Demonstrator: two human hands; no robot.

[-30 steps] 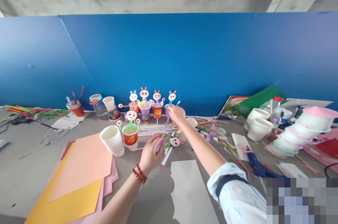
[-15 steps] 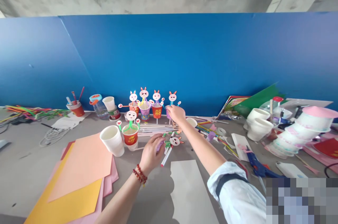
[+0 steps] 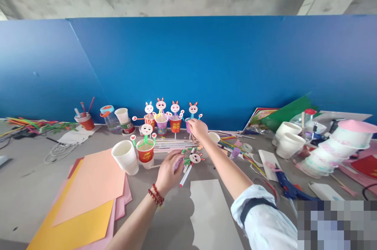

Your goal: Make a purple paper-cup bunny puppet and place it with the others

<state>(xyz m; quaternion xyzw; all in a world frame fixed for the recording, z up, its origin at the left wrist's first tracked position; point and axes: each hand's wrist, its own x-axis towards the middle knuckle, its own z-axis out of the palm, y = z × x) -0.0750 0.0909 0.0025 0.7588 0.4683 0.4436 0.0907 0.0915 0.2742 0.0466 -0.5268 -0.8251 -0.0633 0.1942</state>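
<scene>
Reaching forward, my right hand is closed on the rim of a small purple cup at the back of the table. Above that cup stands a paper rabbit head with blue stems and heart-marked paws. My left hand is curled over a small purple object, mostly hidden by the fingers. Right beside it lie another rabbit head with green stems, face up, and some white markers. A red cup with a rabbit on green stems stands left of my left hand.
Several rabbit cups, such as a red one, line the blue panel. Stacked white cups and coloured paper lie left; a white scalloped sheet is in front. A blue glue gun and a cup tower stand right.
Hardly anything differs. My right hand stays at the purple cup with its fingers slightly shifted, and my left hand holds its place.
</scene>
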